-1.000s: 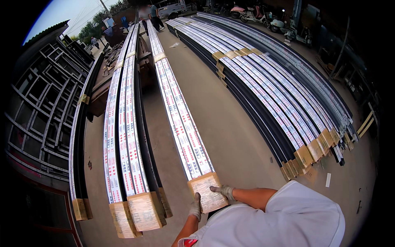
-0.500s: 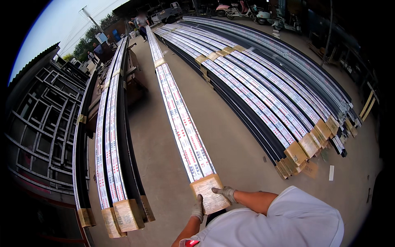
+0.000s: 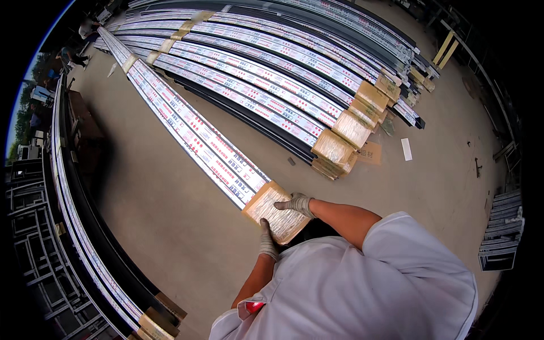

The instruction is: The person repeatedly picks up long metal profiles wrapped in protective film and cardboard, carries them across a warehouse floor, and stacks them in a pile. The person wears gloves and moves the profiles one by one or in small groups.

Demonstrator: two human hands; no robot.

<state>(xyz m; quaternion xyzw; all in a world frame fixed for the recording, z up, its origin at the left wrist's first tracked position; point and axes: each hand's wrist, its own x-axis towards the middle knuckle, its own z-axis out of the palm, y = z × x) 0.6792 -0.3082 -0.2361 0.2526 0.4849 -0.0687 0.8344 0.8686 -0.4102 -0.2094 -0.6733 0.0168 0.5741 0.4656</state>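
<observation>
A long bundle of profiles in printed white film (image 3: 195, 136) runs diagonally from me to the far upper left. Its near end wears a cardboard cap wrapped in clear film (image 3: 277, 218). My left hand (image 3: 268, 242), in a grey glove, grips the cap's left edge with the thumb on top. On the right edge, my gloved right hand (image 3: 297, 205) holds the same cap, thumb laid over its top face. The fingers underneath are hidden. At the far end of the bundle another person (image 3: 89, 29) stands with arms toward it.
A wide stack of similar wrapped bundles (image 3: 249, 85) lies to the right, its capped ends (image 3: 334, 148) near me. More long bundles (image 3: 85, 243) and metal frames (image 3: 34, 249) are on the left. Cardboard (image 3: 369, 153) and a white strip (image 3: 406, 149) lie on the floor.
My view has turned to the right. The held bundle now slants further left at its far end and lies nearer the right-hand stack. Both hands keep their hold on the cap.
</observation>
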